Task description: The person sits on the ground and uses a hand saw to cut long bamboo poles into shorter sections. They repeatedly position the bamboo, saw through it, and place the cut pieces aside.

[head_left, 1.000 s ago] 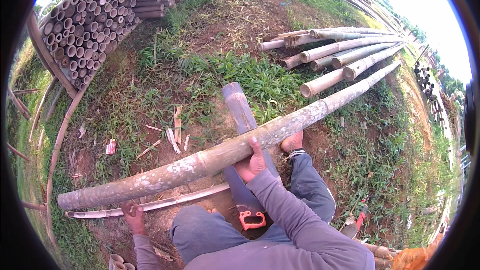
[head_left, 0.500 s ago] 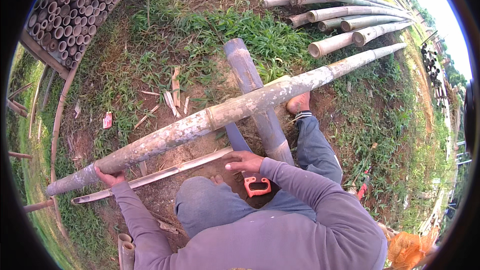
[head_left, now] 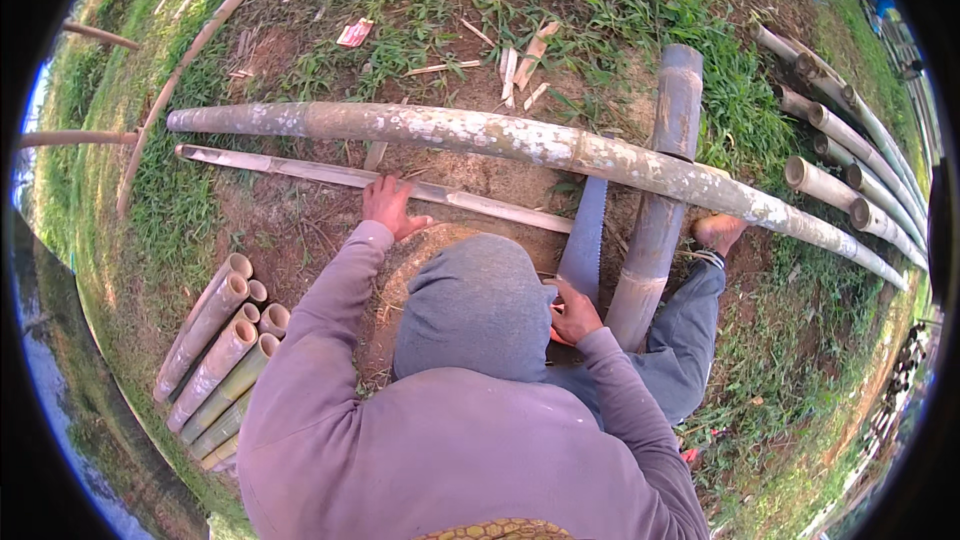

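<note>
My left hand (head_left: 392,208) lies on a split bamboo strip (head_left: 470,204), its fingers spread over the edge. By my raised knee, my right hand (head_left: 575,312) is curled at the handle end of a hand saw (head_left: 582,252). Only a bit of the saw's orange handle shows beneath the fingers; the knee hides part of it. The toothed blade points away from me, its tip under a long mottled bamboo pole (head_left: 430,126). That pole rests across a thicker dark bamboo piece (head_left: 651,230), untouched by either hand.
Cut bamboo tubes (head_left: 215,330) are piled at the left. More long poles (head_left: 850,140) lie at the far right. Bamboo offcuts (head_left: 535,55) and a small red-and-white packet (head_left: 355,33) lie beyond the pole. My bare foot (head_left: 718,230) is beside the dark piece.
My left hand has let go of the mottled pole's left end and come to the split strip. My right hand has moved from above the saw down to its handle end. The view has turned left.
</note>
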Motion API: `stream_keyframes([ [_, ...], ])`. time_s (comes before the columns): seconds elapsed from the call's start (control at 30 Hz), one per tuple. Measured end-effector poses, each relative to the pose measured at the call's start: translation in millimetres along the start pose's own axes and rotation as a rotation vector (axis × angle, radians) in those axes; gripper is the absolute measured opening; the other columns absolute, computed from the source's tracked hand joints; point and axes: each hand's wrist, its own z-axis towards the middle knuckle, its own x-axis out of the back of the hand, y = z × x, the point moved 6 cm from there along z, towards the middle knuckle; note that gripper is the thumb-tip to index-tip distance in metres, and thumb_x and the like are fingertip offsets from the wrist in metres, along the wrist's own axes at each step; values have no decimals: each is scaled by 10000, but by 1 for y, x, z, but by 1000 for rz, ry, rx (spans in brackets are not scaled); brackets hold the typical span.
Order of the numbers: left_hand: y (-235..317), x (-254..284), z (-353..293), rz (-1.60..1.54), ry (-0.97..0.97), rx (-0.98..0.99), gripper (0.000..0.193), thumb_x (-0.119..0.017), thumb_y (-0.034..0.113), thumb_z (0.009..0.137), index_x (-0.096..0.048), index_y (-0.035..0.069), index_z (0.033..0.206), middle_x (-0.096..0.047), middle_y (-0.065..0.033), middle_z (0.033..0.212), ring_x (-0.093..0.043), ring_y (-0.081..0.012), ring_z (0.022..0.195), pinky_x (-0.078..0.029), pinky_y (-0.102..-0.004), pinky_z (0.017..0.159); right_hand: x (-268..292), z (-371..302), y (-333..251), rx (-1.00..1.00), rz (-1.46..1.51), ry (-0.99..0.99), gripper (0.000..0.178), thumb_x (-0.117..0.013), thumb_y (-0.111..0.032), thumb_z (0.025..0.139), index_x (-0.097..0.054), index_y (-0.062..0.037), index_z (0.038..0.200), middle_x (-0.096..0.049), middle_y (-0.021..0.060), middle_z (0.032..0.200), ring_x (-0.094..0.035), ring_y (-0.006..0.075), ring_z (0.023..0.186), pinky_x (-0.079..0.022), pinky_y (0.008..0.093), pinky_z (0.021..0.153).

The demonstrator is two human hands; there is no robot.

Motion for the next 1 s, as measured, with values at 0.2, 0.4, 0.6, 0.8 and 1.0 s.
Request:
stream_keyframes([
  [0.2,-32,-19,5,322,-170,-120,387,-727,390,977,-659,199,1307,-655,-126,1292,-594,-362,1318,-379,-591,1184,1,28,-11,191,-201,-48,606,-753,-253,937,-608,-84,1500,-676,204,1444,-673,363,1308,-517,464,1125],
  [0.4,-75,-25,-21,78,-435,-130,397,-663,367,1001,-552,109,1283,-718,-169,1255,-688,-362,1229,-442,-577,1123,18,37,-50,542,-908,580,665,-606,-409,1014,-490,-150,1616,-508,150,1606,-473,355,1496,-382,583,1203],
  [0.6,-74,11,-53,128,-370,-196,452,-750,357,923,-545,105,1238,-767,-147,1076,-739,-394,1098,-509,-539,1049,2,84,23,333,-406,275,651,-635,-412,999,-516,-140,1578,-564,133,1478,-515,353,1405,-401,569,1155],
  [0.8,-139,7,-48,296,-211,-58,431,-783,193,842,-598,189,1231,-784,-109,1031,-773,-345,1070,-557,-503,973,12,79,-12,235,-607,308,587,-667,-399,984,-584,-130,1500,-591,110,1383,-546,340,1324,-410,552,1114],
  [1.0,-76,93,-32,252,-361,-191,442,-749,153,884,-581,210,1289,-759,-89,1056,-771,-334,1048,-587,-511,893,39,47,-71,117,-859,419,526,-700,-387,970,-651,-121,1422,-617,87,1289,-577,328,1243,-419,535,1074],
])
